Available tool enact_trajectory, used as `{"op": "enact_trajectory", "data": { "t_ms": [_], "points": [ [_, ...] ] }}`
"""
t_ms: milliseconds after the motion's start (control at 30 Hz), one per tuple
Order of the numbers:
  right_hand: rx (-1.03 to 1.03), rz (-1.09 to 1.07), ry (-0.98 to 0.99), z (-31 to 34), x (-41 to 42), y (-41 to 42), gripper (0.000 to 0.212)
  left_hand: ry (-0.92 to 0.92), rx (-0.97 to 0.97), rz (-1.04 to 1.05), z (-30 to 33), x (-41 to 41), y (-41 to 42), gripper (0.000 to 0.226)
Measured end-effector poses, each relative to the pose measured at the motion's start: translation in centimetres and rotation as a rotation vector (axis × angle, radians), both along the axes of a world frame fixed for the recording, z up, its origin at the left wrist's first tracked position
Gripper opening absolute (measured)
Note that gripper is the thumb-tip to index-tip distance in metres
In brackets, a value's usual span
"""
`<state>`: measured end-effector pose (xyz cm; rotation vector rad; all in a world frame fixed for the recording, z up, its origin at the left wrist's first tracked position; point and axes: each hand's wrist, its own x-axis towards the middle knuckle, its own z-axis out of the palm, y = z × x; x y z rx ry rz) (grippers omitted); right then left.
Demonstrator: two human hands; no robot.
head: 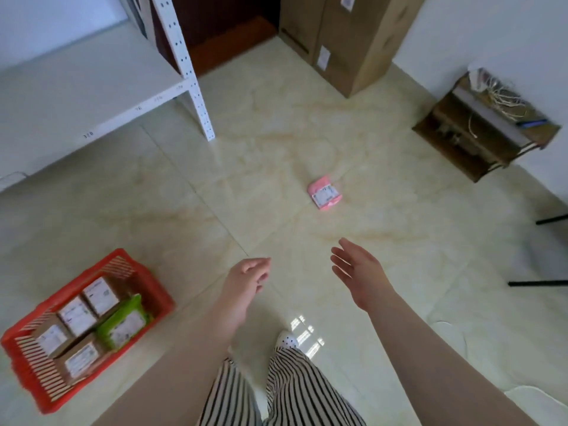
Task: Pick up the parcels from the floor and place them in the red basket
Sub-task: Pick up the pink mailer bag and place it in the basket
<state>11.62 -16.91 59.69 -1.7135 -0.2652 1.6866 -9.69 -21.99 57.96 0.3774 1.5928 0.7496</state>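
A small pink parcel (325,192) with a white label lies on the tiled floor ahead, alone. The red basket (144,279) sits on the floor at my lower left and holds several brown boxes with white labels and a green packet (123,324). My left hand (247,281) hangs over the floor with loosely curled fingers and holds nothing. My right hand (358,272) is stretched forward with straight fingers, empty, well short of the pink parcel.
A white metal shelf (92,87) with its upright post (199,96) stands at the left. Tall cardboard boxes (344,41) stand at the back. A dark wooden rack (482,127) leans by the right wall. Black furniture legs (541,282) are at the right edge.
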Motion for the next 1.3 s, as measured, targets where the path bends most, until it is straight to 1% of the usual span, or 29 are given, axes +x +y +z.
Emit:
{"op": "enact_trajectory", "data": {
  "t_ms": [67,167,233,300,367,433,533,667,833,933,1033,1167,1300],
  "points": [
    [-0.005,0.005,-0.028,-0.3,1.3,2.1,0.016,0.014,-0.01,-0.012,0.0,1.1,2.6,0.009],
    [-0.029,0.009,-0.066,-1.1,2.5,4.8,0.015,0.015,-0.019,-0.041,-0.6,2.1,6.3,0.018],
    [-0.048,0.007,-0.086,-1.9,3.1,6.8,0.022,0.025,-0.041,-0.038,-1.6,2.4,9.0,0.028],
    [-0.07,0.022,-0.118,-2.5,3.6,9.3,0.034,0.047,-0.063,-0.043,-2.7,2.8,11.8,0.037],
    [-0.096,0.056,-0.166,-3.1,4.5,12.6,0.041,0.063,-0.086,-0.064,-3.5,3.4,15.5,0.043],
    [-0.115,0.073,-0.2,-3.2,5.2,15.2,0.045,0.078,-0.087,-0.092,-3.8,4.1,18.8,0.048],
    [-0.123,0.054,-0.227,-3.6,6.8,21.2,0.045,0.114,-0.07,-0.138,-4.2,6.0,25.8,0.055],
    [-0.106,0.09,-0.27,-4.3,9.0,28.8,0.047,0.168,-0.045,-0.2,-4.6,9.5,34.2,0.057],
    [-0.118,0.197,-0.304,-6.8,12.2,35.7,0.048,0.183,-0.013,-0.3,-6.1,14.1,40.8,0.059],
    [-0.132,0.294,-0.344,-10.0,14.1,39.7,0.05,0.239,-0.011,-0.353,-8.7,15.9,43.7,0.063],
    [-0.159,0.391,-0.36,-14.9,15.7,42.8,0.054,0.309,-0.06,-0.34,-13.1,17.3,46.2,0.064],
    [-0.183,0.466,-0.38,-24.1,17.2,45.6,0.057,0.355,-0.133,-0.415,-21.4,18.9,48.5,0.067],
    [-0.228,0.537,-0.391,-34.5,17.7,46.6,0.064,0.415,-0.186,-0.472,-31.5,19.6,49.7,0.07]
  ]
}}
